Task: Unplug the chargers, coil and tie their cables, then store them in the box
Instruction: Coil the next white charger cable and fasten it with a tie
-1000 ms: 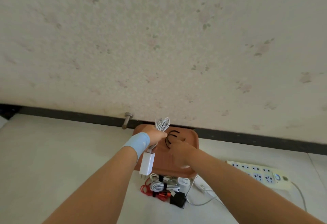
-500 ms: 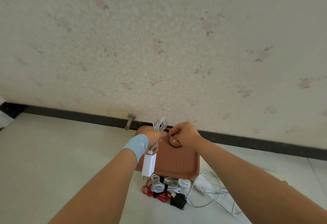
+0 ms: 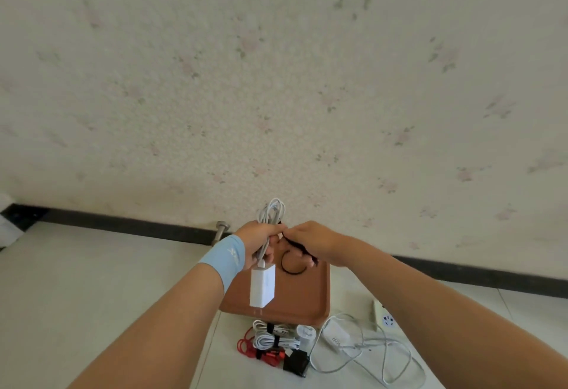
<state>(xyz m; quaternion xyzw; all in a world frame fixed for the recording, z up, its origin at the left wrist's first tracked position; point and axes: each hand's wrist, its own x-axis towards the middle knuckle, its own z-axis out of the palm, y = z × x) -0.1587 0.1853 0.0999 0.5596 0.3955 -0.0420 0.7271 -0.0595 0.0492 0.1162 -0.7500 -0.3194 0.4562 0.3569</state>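
Charger (image 3: 262, 287), a white rectangular brick, hangs from the left hand (image 3: 261, 241), which grips its coiled cable (image 3: 272, 212) over the brown box (image 3: 307, 296). Right hand (image 3: 310, 241), at 3 o'clock, pinches a black tie (image 3: 293, 267), one end hidden in its grip. At 6 o'clock of the box: two tied white bundles (image 3: 273, 336), one red cable (image 3: 244, 346), one black brick (image 3: 295, 363), one loose white charger (image 3: 336, 335). Power strip (image 3: 385, 318) is half hidden by the right arm.

The floor charger (image 3: 337, 337) reads "90W" (upside down).
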